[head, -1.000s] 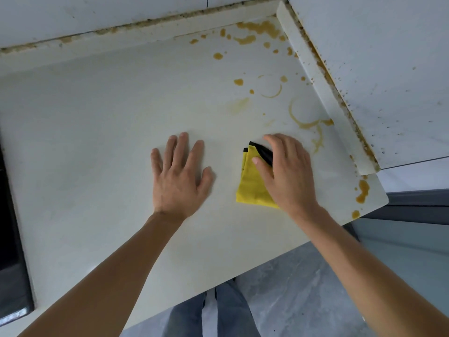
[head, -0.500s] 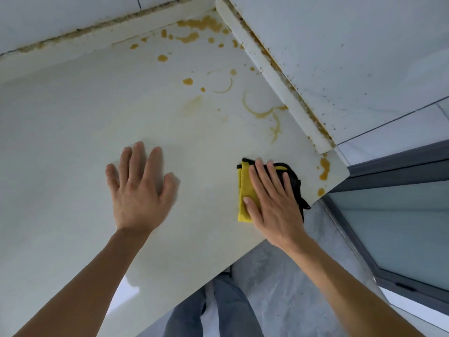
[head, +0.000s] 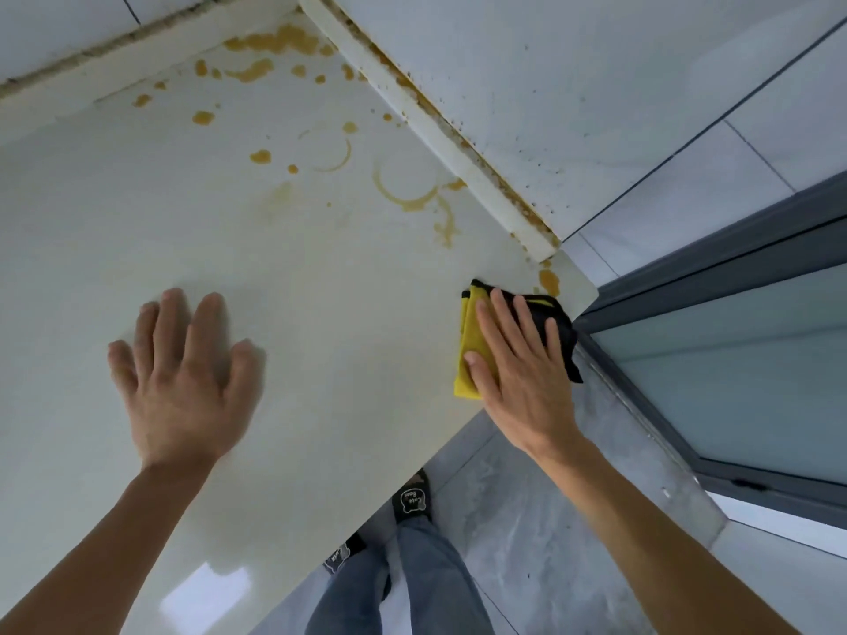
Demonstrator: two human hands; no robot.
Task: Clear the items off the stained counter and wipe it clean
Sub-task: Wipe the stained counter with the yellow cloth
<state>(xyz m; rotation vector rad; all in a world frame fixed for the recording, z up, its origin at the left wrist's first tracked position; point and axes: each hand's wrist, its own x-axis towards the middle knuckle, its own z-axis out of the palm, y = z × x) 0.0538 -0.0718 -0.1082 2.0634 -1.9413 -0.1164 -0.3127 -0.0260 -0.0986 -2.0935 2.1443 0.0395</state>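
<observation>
The pale counter [head: 321, 313] carries orange-brown stains: ring marks [head: 408, 199], drops and a smear in the far corner [head: 279, 43], and a blot [head: 548, 280] at the near right corner. A folded yellow and black cloth [head: 470, 327] lies at the counter's right front edge, just below that blot. My right hand [head: 518, 364] presses flat on the cloth, fingers spread, and part of the cloth hangs over the edge. My left hand [head: 183, 382] rests flat on the bare counter to the left, fingers apart, holding nothing.
A raised white backsplash strip [head: 440, 130] with grimy seams borders the counter at the back and right. Speckled wall tiles [head: 596, 107] rise beyond it. A grey-framed glass door [head: 733, 359] stands at the right. My legs and slippers [head: 412, 501] are on the grey floor below.
My right hand has slid the cloth right and toward the counter's near right corner, next to the blot. My left hand stayed flat on the counter. The view has swung right.
</observation>
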